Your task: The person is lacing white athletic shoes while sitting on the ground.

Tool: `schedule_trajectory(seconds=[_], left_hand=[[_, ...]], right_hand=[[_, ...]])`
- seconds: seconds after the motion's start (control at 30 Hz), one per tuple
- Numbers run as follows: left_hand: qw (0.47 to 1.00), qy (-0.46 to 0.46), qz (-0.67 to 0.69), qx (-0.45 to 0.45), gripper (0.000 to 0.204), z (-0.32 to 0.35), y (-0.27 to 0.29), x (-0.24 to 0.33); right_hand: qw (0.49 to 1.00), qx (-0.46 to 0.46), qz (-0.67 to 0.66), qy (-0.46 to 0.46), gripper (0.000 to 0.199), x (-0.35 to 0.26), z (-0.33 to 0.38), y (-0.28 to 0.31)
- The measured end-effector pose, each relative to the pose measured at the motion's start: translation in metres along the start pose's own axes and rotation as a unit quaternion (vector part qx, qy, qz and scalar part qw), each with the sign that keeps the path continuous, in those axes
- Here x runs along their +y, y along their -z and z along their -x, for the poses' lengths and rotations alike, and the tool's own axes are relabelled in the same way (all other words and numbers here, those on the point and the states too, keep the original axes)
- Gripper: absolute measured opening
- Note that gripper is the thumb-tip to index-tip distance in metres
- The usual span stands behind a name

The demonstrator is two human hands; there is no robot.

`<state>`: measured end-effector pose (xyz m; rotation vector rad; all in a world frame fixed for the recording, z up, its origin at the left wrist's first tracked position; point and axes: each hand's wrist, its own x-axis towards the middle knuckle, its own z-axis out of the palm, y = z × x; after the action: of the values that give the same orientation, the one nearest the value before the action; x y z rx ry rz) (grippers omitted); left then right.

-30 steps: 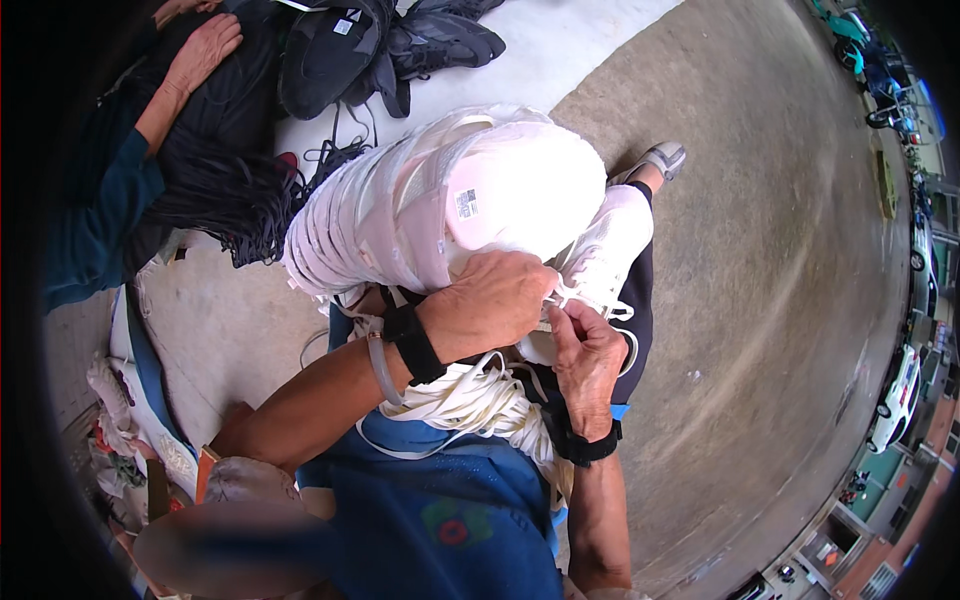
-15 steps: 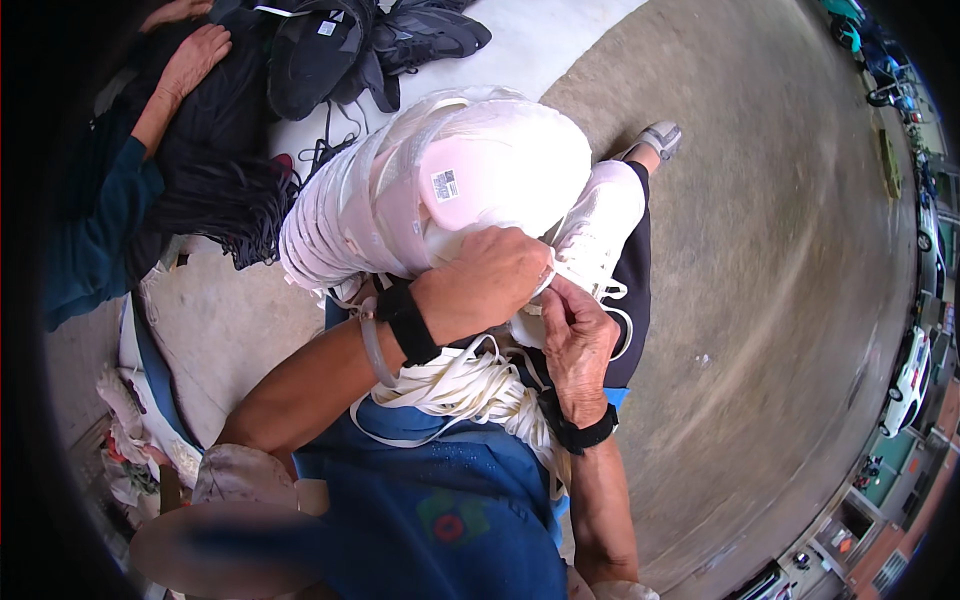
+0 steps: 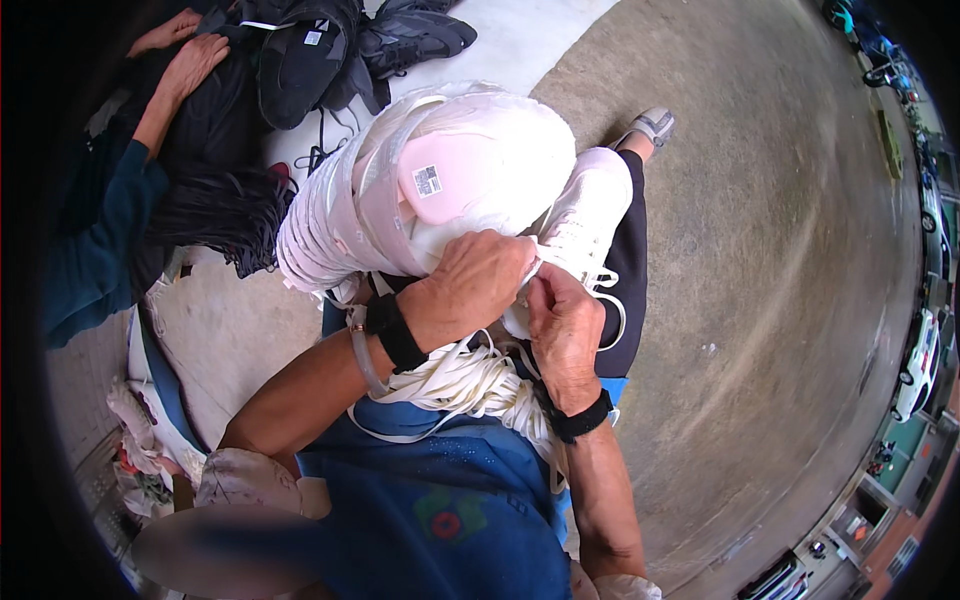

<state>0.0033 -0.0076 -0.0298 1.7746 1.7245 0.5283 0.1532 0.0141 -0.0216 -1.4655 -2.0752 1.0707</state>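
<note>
On my right thigh rests a white shoe upper [image 3: 592,200], its toe pointing away from me. My left hand [image 3: 472,278] is closed at its near end, fingertips pinching a white shoelace [image 3: 534,268]. Close beside it, my right hand [image 3: 566,325] pinches the same lace between thumb and fingers. A loop of lace hangs to the right of that hand. Left of the shoe, a large strapped bundle of pale pink and white shoe uppers [image 3: 500,160] lies across my lap. A heap of loose white laces [image 3: 470,385] is on my blue apron [image 3: 420,465], under my wrists.
At the upper left, another person's hands [image 3: 195,65] rest by dark cloth. Black shoes [image 3: 310,70] lie on a white sheet [image 3: 500,35] nearby, with a bunch of black laces [image 3: 215,215] below. Concrete floor [image 3: 740,300] extends right, toward parked vehicles [image 3: 915,370].
Both my hands have shifted slightly left in the picture, along with the shoe and bundle. They still pinch the lace close together.
</note>
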Motion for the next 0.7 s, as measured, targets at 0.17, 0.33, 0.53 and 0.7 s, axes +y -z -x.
schedule_trajectory(seconds=[0.17, 0.33, 0.53, 0.7], left_hand=[[1.0, 0.022, -0.003, 0.012, 0.014, -0.002, 0.0, 0.004], [0.996, 0.074, 0.045, 0.017, 0.015, -0.013, 0.007, 0.003], [0.984, 0.054, 0.145, 0.094, 0.01, -0.019, 0.013, 0.005], [0.99, 0.019, 0.124, 0.067, 0.008, -0.002, 0.024, 0.018]], right_hand=[[0.996, 0.005, 0.055, 0.068, 0.002, 0.002, 0.0, 0.001], [0.993, 0.038, 0.06, 0.093, 0.004, -0.006, 0.004, 0.025], [0.994, 0.083, 0.052, 0.047, 0.001, 0.002, -0.017, 0.055], [1.0, -0.01, -0.006, 0.029, 0.003, 0.009, -0.019, 0.075]])
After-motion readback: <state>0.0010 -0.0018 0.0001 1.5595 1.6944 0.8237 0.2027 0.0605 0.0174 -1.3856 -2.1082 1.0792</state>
